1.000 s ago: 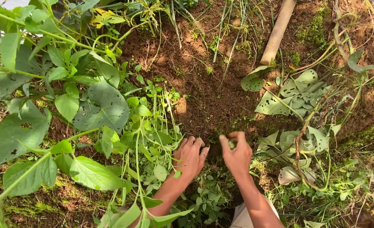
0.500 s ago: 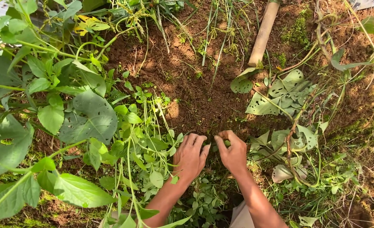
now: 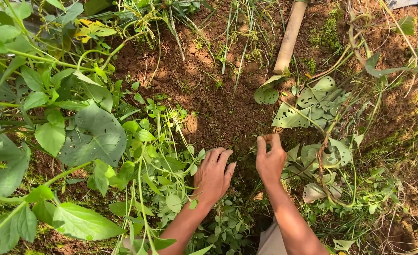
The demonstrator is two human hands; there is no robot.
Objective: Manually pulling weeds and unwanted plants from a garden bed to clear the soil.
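My left hand (image 3: 213, 175) lies palm down, fingers spread a little, on low green weeds (image 3: 228, 222) at the near edge of a bare patch of brown soil (image 3: 218, 104). It holds nothing. My right hand (image 3: 269, 159) is just to its right, fingertips curled and pinched together against the soil at the edge of a vine with holed leaves (image 3: 308, 106). Whatever is between those fingertips is hidden. The two hands are a hand's width apart.
A wooden handle (image 3: 289, 38) lies on the soil at the top, pointing away. Big-leaved green plants (image 3: 95, 134) crowd the left side, with thin stems trailing toward my left hand. Twisted brown vines (image 3: 334, 141) and grass fill the right.
My right hand has moved forward and slightly right, from a raised pinch on a small green bit down to the soil. The left hand has barely shifted. The view has drifted.
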